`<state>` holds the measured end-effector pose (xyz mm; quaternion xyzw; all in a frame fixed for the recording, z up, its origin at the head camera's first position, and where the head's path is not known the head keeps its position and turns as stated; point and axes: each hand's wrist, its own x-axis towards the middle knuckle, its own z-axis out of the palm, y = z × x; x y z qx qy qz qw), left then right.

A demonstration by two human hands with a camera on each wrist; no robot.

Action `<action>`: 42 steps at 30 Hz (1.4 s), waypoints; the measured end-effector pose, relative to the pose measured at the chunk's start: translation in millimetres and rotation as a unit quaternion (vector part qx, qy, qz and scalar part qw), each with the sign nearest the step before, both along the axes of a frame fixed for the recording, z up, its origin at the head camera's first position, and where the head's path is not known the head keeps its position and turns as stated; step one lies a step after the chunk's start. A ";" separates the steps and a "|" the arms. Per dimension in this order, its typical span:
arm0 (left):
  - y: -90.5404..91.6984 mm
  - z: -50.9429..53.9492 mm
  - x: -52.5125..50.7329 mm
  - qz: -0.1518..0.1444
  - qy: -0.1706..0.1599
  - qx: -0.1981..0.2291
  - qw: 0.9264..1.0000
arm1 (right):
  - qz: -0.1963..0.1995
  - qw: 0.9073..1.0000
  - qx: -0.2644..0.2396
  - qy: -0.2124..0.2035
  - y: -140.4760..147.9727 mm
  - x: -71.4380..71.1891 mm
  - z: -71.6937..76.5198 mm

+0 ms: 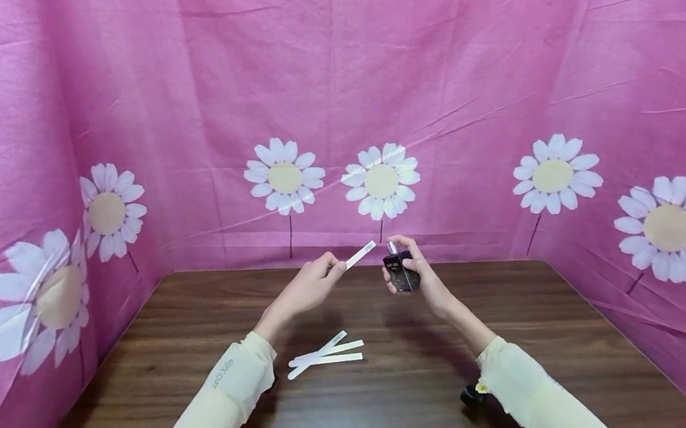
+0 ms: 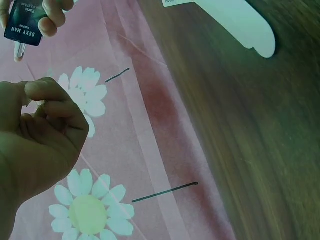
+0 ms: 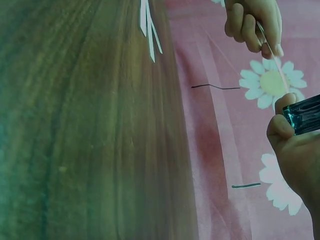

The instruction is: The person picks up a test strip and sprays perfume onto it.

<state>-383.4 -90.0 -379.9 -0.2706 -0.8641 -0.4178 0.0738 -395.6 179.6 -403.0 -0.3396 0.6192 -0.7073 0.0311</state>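
My left hand [image 1: 308,287] pinches a white perfume test strip [image 1: 362,254] between thumb and fingers, its printed end pointing up and right. Just right of it, my right hand [image 1: 432,287] grips a dark glass perfume bottle [image 1: 402,276], upright and raised above the table. The index finger is at the silver spray top [image 1: 392,247]. In the left wrist view the bottle [image 2: 25,22] shows "SEXY MAN" lettering, and the left hand [image 2: 45,130] hides most of its strip. The right wrist view shows a small gap between strip [image 3: 280,75] and bottle hand [image 3: 295,150].
Several more white strips [image 1: 343,359] lie crossed on the wooden table [image 1: 403,405]. A black cap-like object [image 1: 470,397] sits beside the right sleeve, partly hidden by it. Pink cloth [image 1: 439,55] with daisies hangs behind and at both sides.
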 end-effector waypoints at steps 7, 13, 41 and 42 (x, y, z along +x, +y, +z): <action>-0.8 -4.5 -3.5 0.008 0.025 -0.002 1.000 | -0.044 0.998 0.021 0.039 -1.8 -10.0 -2.6; -1.7 -11.8 -8.0 0.019 0.026 -0.003 0.999 | -0.102 0.990 0.077 0.055 -1.9 -14.3 -10.3; 3.1 -16.3 -8.6 0.003 0.042 -0.022 0.999 | -0.330 0.836 0.380 0.218 -7.6 -10.7 -22.7; 3.2 -16.7 -8.9 0.003 0.043 -0.022 0.999 | -0.331 0.836 0.380 0.218 -7.7 -10.8 -22.9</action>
